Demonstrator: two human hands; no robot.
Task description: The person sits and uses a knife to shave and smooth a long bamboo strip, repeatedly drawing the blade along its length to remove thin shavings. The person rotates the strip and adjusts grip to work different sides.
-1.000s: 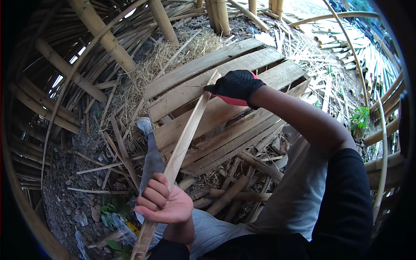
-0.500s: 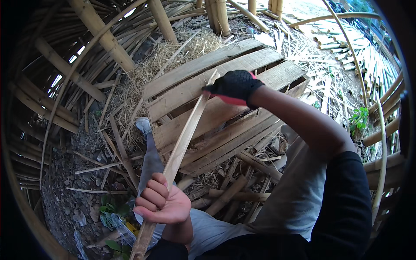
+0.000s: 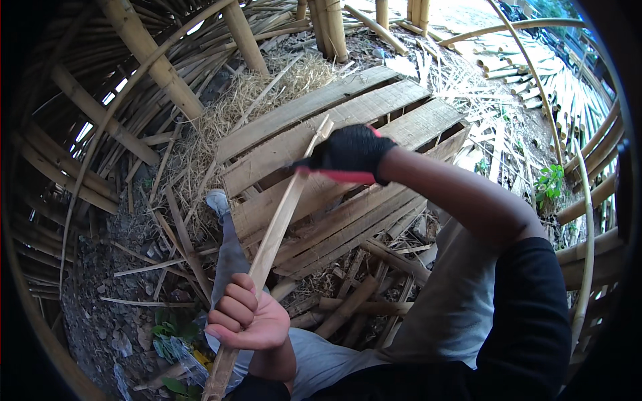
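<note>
A long pale bamboo strip (image 3: 269, 244) slants up from the lower edge to above a slatted wooden platform (image 3: 267, 155). My bare left hand (image 3: 249, 314) is closed around its lower part, fingers curled and palm turned up. At the upper part is my right hand (image 3: 351, 154), in a black glove with red edges, its fingers closed. A dark, narrow, blurred shape juts from this hand across the strip; whether it is the thumb or a blade I cannot tell. Near the strip's upper tip, a thin sliver seems to stand slightly apart from it.
Dry shavings (image 3: 287, 80) are heaped behind the platform. Bamboo poles (image 3: 157, 60) frame the left and back, and cut bamboo lengths (image 3: 535, 73) are stacked at the far right. Offcuts (image 3: 351, 304) and a clear plastic bag (image 3: 180, 354) lie near my legs.
My right hand has slid down along the strip, toward my left hand. A split sliver now shows near the upper tip. My left hand has stayed nearly in place.
</note>
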